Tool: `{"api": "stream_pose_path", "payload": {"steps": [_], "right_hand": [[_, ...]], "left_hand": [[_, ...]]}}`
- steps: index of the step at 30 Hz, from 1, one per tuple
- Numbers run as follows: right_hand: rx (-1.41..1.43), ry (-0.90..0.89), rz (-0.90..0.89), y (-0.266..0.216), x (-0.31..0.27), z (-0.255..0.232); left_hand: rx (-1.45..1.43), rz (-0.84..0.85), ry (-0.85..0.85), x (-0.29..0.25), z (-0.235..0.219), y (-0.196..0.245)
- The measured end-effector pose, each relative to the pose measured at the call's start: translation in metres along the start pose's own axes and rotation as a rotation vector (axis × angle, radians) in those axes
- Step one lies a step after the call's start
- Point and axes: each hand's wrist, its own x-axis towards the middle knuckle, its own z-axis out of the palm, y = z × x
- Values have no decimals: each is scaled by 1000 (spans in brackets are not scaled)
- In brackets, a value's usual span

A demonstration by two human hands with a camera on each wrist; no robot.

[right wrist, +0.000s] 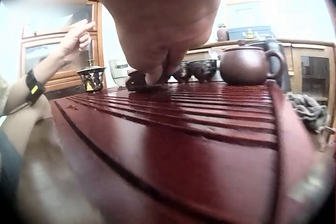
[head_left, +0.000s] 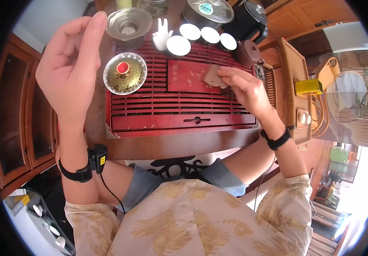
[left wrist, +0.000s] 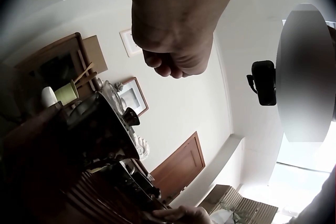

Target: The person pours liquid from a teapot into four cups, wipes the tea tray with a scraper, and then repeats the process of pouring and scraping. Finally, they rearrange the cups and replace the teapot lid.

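My right hand pinches a small folded brown cloth over the red centre panel of the slatted tea tray. Low at the tray surface, the cloth shows beneath the fingers in the right wrist view. My left hand is raised left of the tray, fingers loosely curled, with nothing visible in it. Beside it on the tray stands a lidded gaiwan with a red-topped knob. A strainer sits behind the gaiwan, next to a white hand-shaped figure.
Several white-lined teacups stand along the tray's back edge. A brown clay teapot sits at the back right corner. Behind are a glass-lidded pot and a black kettle. A wicker shelf stands to the right.
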Motion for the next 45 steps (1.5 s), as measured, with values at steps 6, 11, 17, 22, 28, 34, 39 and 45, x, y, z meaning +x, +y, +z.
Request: {"api": "stream_pose_path", "payload": {"steps": [6, 11, 17, 22, 28, 34, 39, 45], "right_hand": [[-49, 62, 188, -2, -37, -14], [50, 109, -65, -31, 17, 9], [58, 97, -60, -26, 26, 33], [-1, 96, 121, -17, -28, -2], [-28, 135, 306, -39, -92, -23], [125, 271, 367, -62, -90, -32], [152, 314, 203, -60, -38, -47], [247, 254, 19, -65, 9, -50]], "left_hand": [[4, -13, 10, 1, 0, -2], [0, -25, 23, 1, 1, -5], [5, -13, 77, 2, 2, -4], [21, -17, 64, 1, 2, -3], [24, -25, 73, 1, -5, -8], [70, 14, 10, -6, -3, -1], [237, 11, -352, -31, 33, 48], [438, 257, -800, -43, 96, 81]]}}
